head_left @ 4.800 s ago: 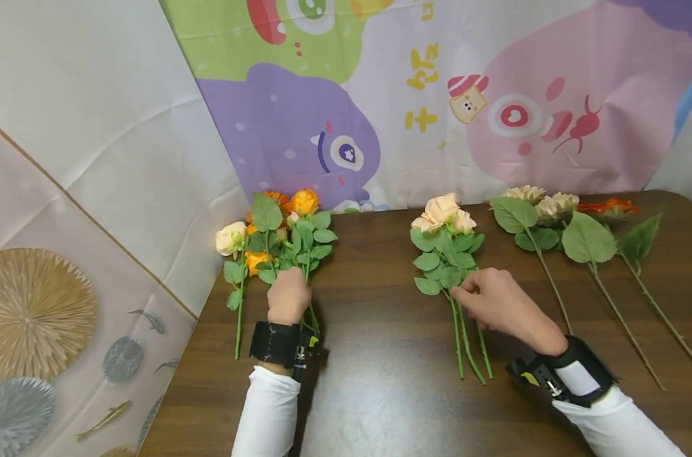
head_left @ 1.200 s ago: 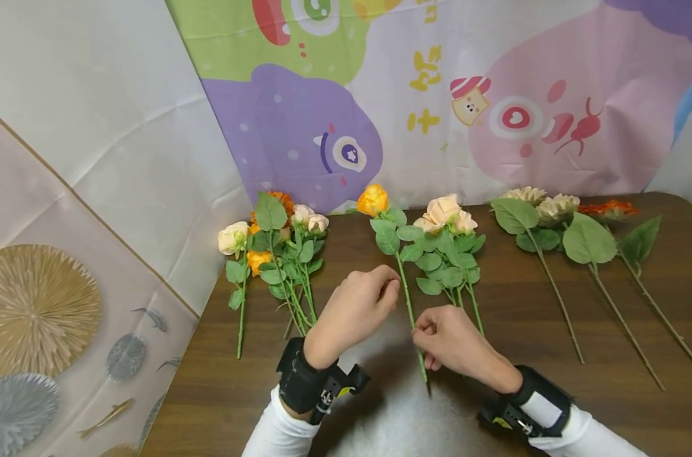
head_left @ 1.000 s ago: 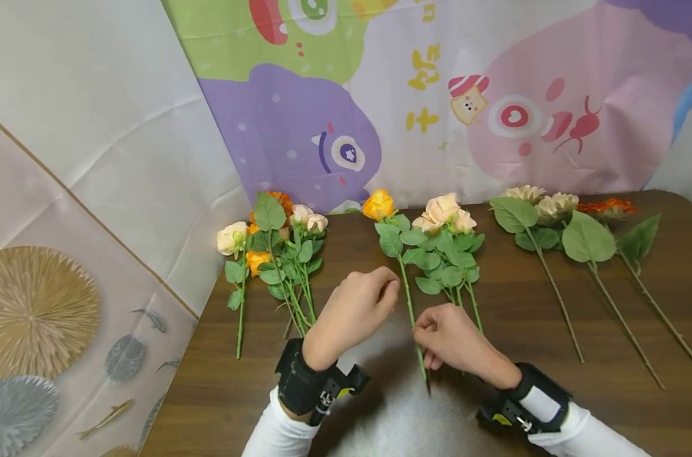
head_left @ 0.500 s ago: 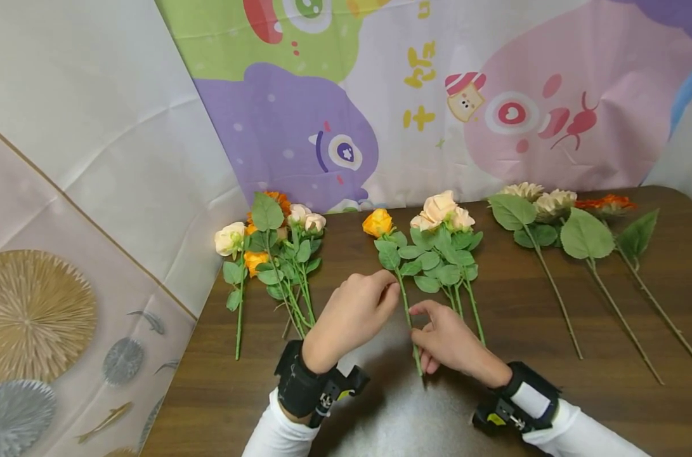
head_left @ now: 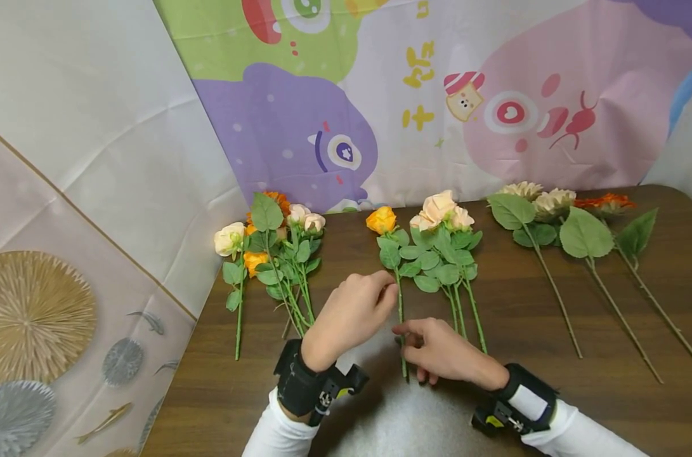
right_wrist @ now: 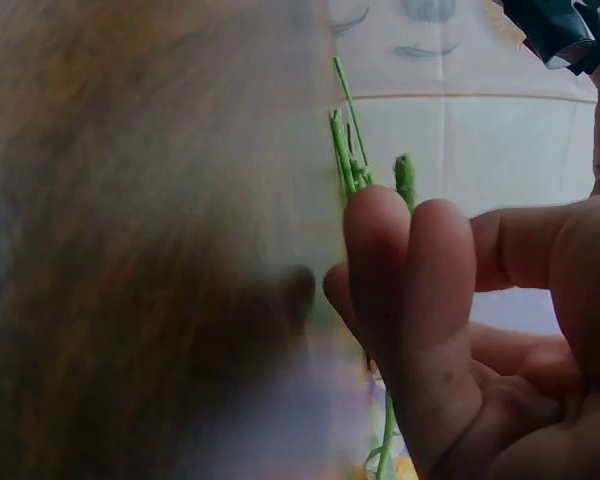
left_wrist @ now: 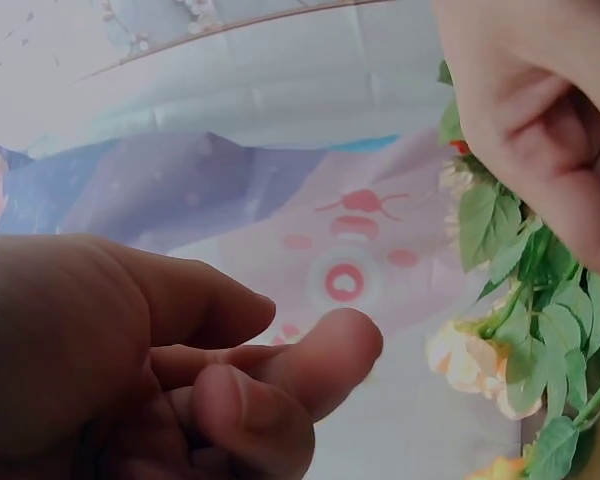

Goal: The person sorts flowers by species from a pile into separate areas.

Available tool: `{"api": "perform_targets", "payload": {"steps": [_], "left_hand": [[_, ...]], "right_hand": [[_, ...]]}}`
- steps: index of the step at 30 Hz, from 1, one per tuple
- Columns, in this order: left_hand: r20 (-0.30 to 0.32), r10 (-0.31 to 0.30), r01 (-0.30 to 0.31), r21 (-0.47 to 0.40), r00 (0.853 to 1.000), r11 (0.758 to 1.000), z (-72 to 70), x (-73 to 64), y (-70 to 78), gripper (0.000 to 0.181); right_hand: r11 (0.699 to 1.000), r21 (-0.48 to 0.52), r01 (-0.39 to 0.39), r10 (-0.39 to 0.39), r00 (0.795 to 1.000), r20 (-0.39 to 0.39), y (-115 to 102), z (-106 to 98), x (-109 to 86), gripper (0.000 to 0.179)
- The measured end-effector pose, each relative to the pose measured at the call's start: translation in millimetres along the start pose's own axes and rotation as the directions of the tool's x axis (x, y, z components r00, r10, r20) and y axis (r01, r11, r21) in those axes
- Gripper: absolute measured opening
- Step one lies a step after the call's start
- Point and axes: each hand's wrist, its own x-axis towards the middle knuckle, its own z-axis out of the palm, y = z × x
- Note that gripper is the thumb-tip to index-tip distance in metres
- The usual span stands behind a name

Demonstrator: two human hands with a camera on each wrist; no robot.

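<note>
An orange rose [head_left: 381, 220] lies on the dark wooden table [head_left: 346, 406], its stem pointing toward the person. My right hand [head_left: 443, 352] is at the lower stem, with thumb and forefinger about it. In the right wrist view the cut end of the stem [right_wrist: 405, 180] shows behind the fingers. My left hand [head_left: 354, 314] hovers just left of the same stem. Its fingers [left_wrist: 335, 360] are loosely bent, and the left wrist view shows nothing between them. Right of the orange rose lie several peach roses [head_left: 439, 209] with green leaves.
A mixed cluster of pale pink roses [head_left: 307, 219] and orange flowers lies at the left, beside a cream rose [head_left: 229, 238]. At the right are long-stemmed cream flowers [head_left: 554, 203] and a red-orange flower [head_left: 608, 203]. A cartoon cloth [head_left: 425, 152] hangs behind the table.
The orange rose has come from the left cluster to beside the peach roses. In the last half second my right hand has shifted left with the stem's lower end; my left hand stays put.
</note>
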Motion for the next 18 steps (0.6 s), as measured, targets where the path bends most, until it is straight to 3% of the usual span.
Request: {"api": "perform_targets", "payload": {"steps": [6,12,15,18], "left_hand": [[0.036,-0.064,0.062,0.046,0.997,0.997,1.3,1.5,-7.1,0.027],[0.034,-0.120,0.116,0.103,0.992,0.988,2.4,2.6,-16.0,0.029],[0.053,-0.176,0.169,0.124,0.983,0.978,1.5,3.3,-23.8,0.030],[0.072,-0.264,0.252,0.149,0.962,0.956,-1.8,4.6,-36.1,0.033]], "right_hand": [[0.998,-0.066,0.022,-0.020,0.999,0.026,-2.1,0.7,-1.0,0.040],[0.996,-0.085,0.037,-0.031,0.996,0.081,-3.5,-0.2,-2.5,0.041],[0.996,-0.075,0.039,-0.030,0.992,0.119,-3.6,-0.8,-3.5,0.043],[0.996,-0.073,0.057,-0.047,0.989,0.143,-3.9,-0.8,-4.1,0.044]]}}
